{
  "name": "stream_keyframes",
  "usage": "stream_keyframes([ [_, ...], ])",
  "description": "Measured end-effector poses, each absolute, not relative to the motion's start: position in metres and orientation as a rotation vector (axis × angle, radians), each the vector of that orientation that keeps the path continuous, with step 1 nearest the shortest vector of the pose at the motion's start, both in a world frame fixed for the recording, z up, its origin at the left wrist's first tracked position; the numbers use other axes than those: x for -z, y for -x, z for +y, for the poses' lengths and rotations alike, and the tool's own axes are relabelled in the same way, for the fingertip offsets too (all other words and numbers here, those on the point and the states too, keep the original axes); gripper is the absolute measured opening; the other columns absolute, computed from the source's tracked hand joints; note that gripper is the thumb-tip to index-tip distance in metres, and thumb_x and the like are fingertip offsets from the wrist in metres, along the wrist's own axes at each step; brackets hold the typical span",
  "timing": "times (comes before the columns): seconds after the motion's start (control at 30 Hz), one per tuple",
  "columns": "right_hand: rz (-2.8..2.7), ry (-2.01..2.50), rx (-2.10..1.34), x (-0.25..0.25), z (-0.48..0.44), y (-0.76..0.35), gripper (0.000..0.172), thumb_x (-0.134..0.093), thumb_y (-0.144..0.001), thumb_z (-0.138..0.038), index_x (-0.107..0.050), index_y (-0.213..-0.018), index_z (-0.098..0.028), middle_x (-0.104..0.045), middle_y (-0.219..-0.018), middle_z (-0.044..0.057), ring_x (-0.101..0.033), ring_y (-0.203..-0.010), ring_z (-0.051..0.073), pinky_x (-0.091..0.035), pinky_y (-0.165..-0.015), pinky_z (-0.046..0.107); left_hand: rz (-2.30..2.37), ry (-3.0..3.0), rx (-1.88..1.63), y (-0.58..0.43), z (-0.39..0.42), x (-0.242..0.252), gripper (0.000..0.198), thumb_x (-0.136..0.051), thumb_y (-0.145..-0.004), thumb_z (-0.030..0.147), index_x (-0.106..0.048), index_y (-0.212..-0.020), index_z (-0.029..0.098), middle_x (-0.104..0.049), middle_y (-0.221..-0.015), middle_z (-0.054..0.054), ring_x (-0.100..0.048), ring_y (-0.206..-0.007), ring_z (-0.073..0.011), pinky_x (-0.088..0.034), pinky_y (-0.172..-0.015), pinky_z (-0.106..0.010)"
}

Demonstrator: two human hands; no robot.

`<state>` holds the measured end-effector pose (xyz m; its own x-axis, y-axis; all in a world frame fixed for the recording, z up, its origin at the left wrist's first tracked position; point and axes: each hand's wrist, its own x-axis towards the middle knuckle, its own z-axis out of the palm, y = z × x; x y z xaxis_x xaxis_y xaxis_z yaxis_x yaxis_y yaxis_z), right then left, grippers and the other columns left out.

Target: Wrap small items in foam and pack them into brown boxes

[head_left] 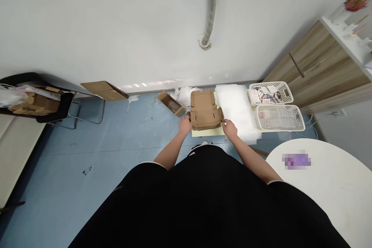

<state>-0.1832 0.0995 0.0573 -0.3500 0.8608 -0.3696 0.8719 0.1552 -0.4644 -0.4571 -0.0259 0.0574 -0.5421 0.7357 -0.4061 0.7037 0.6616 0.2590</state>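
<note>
Brown corrugated cardboard mailer box, partly folded, lying on a pale yellow sheet just beside white foam wrap. The left hand and right hand are at its opposite side edges, apparently touching; whether either grips cannot be told. The box likely handles as light and fairly stiff, best held by those side edges.

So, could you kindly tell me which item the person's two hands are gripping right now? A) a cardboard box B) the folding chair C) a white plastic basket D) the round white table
A: the left hand and the right hand are both at opposite side edges of the cardboard box.
</note>
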Motion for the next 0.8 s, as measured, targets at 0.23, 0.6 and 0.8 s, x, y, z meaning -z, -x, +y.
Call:
stream_keyframes([
  [0.23, 2.208, -1.704, 0.671, -0.059, 0.151, 0.238, 0.03, -0.051, -0.1, -0.03, -0.067, -0.122, -0.018, -0.071, -0.118, 0.016, -0.07, -0.101, 0.027, -0.052, -0.08, 0.035, 2.271, -1.054, 0.024, 0.476, 0.0, -0.058, 0.027, -0.054, -0.101, 0.037, -0.066, -0.114, 0.017, -0.071, -0.12, -0.02, -0.07, -0.11, -0.0314, -0.053, -0.085, -0.039],
  [0.6, 2.252, -1.876, 0.714, -0.08, 0.147, 0.236, 0.03, -0.048, -0.1, -0.032, -0.076, -0.103, -0.023, -0.072, -0.113, 0.01, -0.068, -0.098, 0.024, -0.046, -0.078, 0.031, 2.318, -1.134, -0.054, 0.491, -0.007, -0.091, 0.032, -0.045, -0.103, 0.033, -0.074, -0.099, 0.021, -0.076, -0.1, -0.013, -0.072, -0.095, -0.0291, -0.047, -0.077, -0.034],
  [0.8, 2.26, -2.376, 1.126, -0.089, 0.122, 0.194, 0.029, -0.047, -0.096, -0.039, -0.071, -0.096, -0.022, -0.074, -0.109, 0.009, -0.066, -0.085, 0.022, -0.049, -0.079, 0.033, 2.301, -1.394, -0.137, 0.471, 0.012, -0.122, 0.032, -0.041, -0.106, 0.032, -0.069, -0.1, 0.019, -0.074, -0.094, -0.012, -0.071, -0.088, -0.0259, -0.042, -0.072, -0.031],
])
